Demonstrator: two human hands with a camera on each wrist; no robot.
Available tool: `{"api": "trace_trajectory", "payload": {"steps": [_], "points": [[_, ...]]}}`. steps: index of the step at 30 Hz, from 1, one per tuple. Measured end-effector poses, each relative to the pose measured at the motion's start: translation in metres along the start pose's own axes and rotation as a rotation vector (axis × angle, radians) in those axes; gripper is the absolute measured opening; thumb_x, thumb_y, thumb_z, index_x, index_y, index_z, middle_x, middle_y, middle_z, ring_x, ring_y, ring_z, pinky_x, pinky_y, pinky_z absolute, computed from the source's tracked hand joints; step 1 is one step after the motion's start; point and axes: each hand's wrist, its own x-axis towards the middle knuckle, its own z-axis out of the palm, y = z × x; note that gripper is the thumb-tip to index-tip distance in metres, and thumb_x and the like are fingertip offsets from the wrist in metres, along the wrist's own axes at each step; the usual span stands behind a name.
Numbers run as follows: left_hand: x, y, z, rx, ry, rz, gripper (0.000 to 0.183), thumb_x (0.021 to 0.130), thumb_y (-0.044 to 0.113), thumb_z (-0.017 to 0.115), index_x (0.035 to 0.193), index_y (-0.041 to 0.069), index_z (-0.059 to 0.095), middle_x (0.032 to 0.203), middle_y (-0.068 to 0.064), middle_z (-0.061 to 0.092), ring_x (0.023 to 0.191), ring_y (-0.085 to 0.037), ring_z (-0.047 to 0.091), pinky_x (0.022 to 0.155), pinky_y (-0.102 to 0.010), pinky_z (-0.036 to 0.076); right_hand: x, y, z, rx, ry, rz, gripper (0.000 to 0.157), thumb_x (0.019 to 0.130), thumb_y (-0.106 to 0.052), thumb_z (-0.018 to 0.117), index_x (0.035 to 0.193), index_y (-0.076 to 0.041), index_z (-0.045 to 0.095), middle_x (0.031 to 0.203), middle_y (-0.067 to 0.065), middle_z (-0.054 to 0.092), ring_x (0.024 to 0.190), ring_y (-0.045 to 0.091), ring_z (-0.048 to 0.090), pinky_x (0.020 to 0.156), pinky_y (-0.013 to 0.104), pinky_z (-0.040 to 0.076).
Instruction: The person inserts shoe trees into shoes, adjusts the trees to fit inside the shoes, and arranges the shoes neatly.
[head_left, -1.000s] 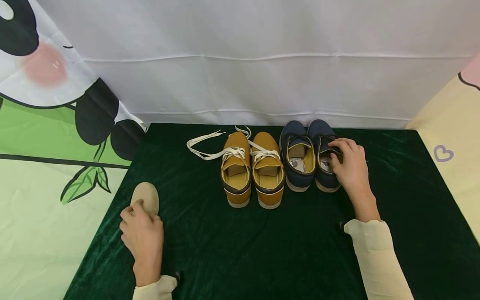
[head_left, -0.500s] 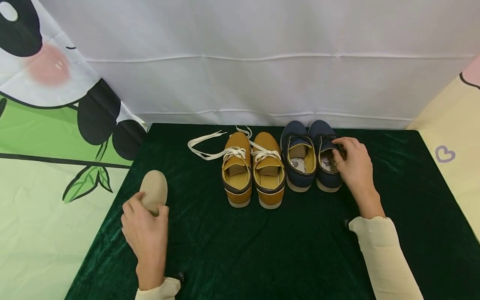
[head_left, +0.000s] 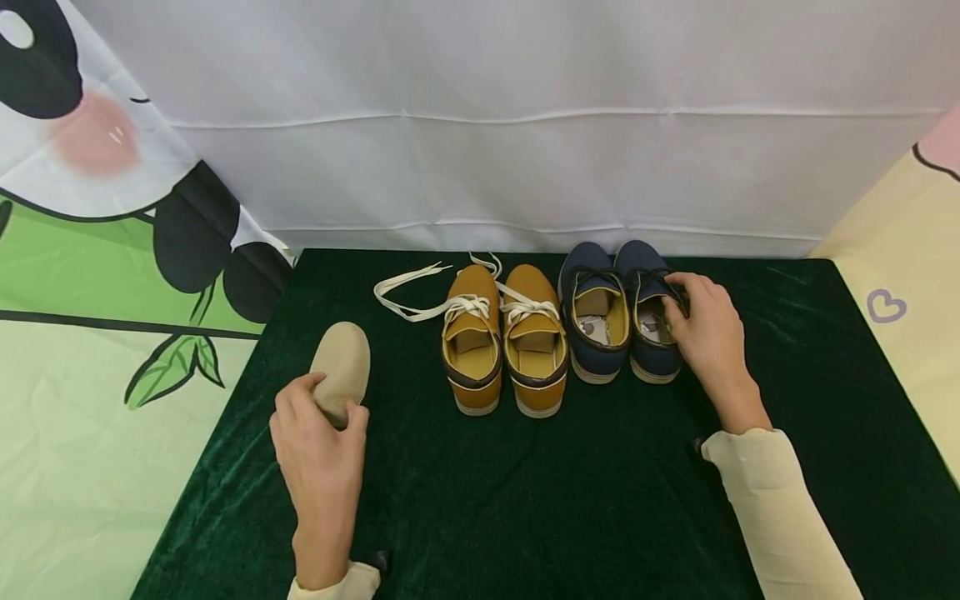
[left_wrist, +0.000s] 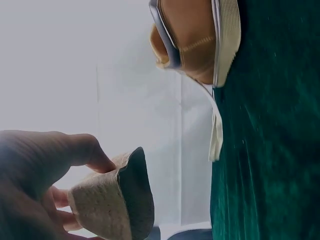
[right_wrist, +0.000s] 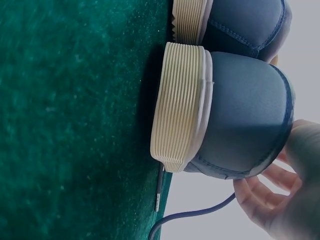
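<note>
In the head view, a beige insole (head_left: 345,358) is held in my left hand (head_left: 321,454) over the left part of the dark green cloth. Its rounded toe end points away from me. The left wrist view shows the insole (left_wrist: 97,205) bent, pinched between thumb and fingers, its other face dark. My right hand (head_left: 711,337) grips the outer side of the opening of the right navy shoe (head_left: 655,365). Seen by the right wrist, that navy shoe (right_wrist: 242,112) stands on the cloth, the hand at its upper edge. Beside it stands its mate (head_left: 597,358).
A pair of tan shoes, the left one (head_left: 476,392) and the right one (head_left: 538,396), stands left of the navy pair. A long white lace (head_left: 401,310) trails leftward. A white curtain (head_left: 480,175) hangs behind the green cloth (head_left: 525,517).
My left hand has carried the insole rightward and away from me, toward the tan shoes. My right hand has shifted only slightly and stays at the navy shoe.
</note>
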Motion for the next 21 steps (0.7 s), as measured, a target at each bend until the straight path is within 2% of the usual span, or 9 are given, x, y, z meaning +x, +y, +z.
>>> {"api": "trace_trajectory", "payload": {"steps": [10,15,21], "points": [[-0.004,0.019,0.006,-0.01,-0.036,0.08,0.047,0.088,0.007,0.073,0.132,0.005,0.058,0.133,-0.021,0.059,0.115,-0.04,0.054,0.096,-0.06,0.05,0.001,0.001,0.0,-0.017,-0.007,-0.011,0.033,0.106,-0.02,0.059,0.137,-0.006,0.061,0.127,0.025,0.063,0.113,0.043,0.055,0.081,0.063,0.047],[-0.005,0.025,0.009,-0.057,-0.047,0.122,0.048,0.087,0.005,0.074,0.133,0.004,0.058,0.135,-0.02,0.059,0.118,-0.04,0.054,0.099,-0.057,0.048,0.001,0.002,-0.001,-0.014,-0.015,-0.008,0.032,0.106,-0.019,0.06,0.135,-0.006,0.062,0.126,0.025,0.064,0.113,0.043,0.055,0.08,0.062,0.048],[-0.004,0.034,0.013,-0.114,-0.074,0.133,0.055,0.088,0.008,0.078,0.138,0.004,0.057,0.136,-0.02,0.06,0.122,-0.039,0.053,0.103,-0.056,0.046,0.003,0.002,-0.003,-0.007,-0.019,-0.005,0.031,0.105,-0.018,0.061,0.133,-0.006,0.064,0.124,0.026,0.065,0.112,0.043,0.056,0.08,0.062,0.048]]}}
